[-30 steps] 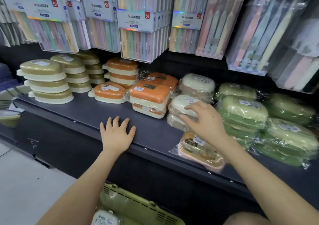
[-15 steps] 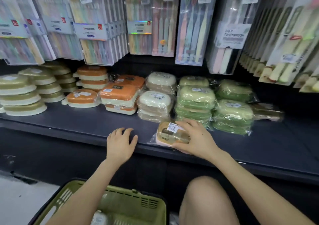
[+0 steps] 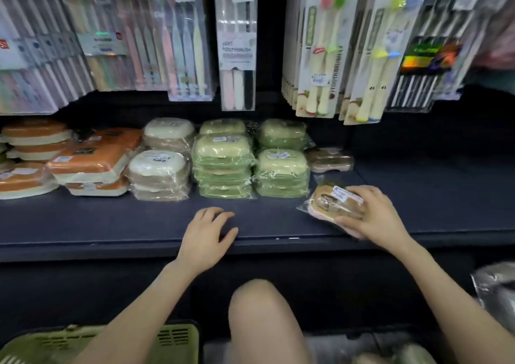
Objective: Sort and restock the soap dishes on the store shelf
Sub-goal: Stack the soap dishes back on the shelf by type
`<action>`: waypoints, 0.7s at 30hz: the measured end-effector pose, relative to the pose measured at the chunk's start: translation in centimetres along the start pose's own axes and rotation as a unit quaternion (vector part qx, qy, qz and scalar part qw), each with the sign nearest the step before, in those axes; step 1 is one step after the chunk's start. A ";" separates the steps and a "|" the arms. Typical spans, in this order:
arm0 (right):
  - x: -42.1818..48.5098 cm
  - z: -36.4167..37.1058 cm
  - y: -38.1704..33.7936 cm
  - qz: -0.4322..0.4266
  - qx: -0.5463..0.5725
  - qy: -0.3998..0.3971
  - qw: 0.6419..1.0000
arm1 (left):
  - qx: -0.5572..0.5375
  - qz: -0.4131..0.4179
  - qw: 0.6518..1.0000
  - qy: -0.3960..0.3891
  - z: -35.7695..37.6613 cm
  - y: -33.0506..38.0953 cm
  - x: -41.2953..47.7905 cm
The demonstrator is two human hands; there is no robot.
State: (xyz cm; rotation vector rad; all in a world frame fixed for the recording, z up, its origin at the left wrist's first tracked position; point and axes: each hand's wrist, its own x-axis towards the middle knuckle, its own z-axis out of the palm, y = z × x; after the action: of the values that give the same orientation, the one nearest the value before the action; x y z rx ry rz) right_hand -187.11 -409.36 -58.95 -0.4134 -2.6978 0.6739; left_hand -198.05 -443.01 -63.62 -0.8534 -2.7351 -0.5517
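Wrapped tan-and-pink soap dish (image 3: pixel 330 203), white-labelled, gripped by the right hand (image 3: pixel 374 217) beside the green stacks (image 3: pixel 223 165); left hand (image 3: pixel 204 238) rests loose-fingered, empty, before them. Above them: "SOFT TOOTHBRUSH" pack (image 3: pixel 237 48).

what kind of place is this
Most likely a shop's toiletries aisle: packaged toothbrushes with labels hang above a dark shelf of wrapped soap dishes stacked by colour, and a green basket sits below.

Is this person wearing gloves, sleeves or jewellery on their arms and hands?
No. The left hand and right hand are bare: no gloves, rings or watch show. Both forearms are uncovered up to the frame's edge, with no sleeve in view.
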 end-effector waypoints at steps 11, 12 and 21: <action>8.5 -0.3 6.1 0.001 -0.045 -0.085 0.995 | 0.042 0.046 0.997 -0.038 4.1 3.9 3.6; 9.2 -0.2 6.1 -0.001 -0.056 -0.087 0.995 | 0.045 0.045 0.997 -0.038 4.1 3.8 3.6; 12.3 1.9 5.2 0.014 -0.139 -0.086 0.986 | 0.043 0.051 0.997 -0.028 4.3 3.7 3.6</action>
State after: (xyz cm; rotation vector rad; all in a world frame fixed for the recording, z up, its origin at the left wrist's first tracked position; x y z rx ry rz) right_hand -197.91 -401.40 -60.14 -0.4811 -2.9674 0.3540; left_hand -199.20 -436.69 -65.29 -0.9943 -2.7240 -0.3922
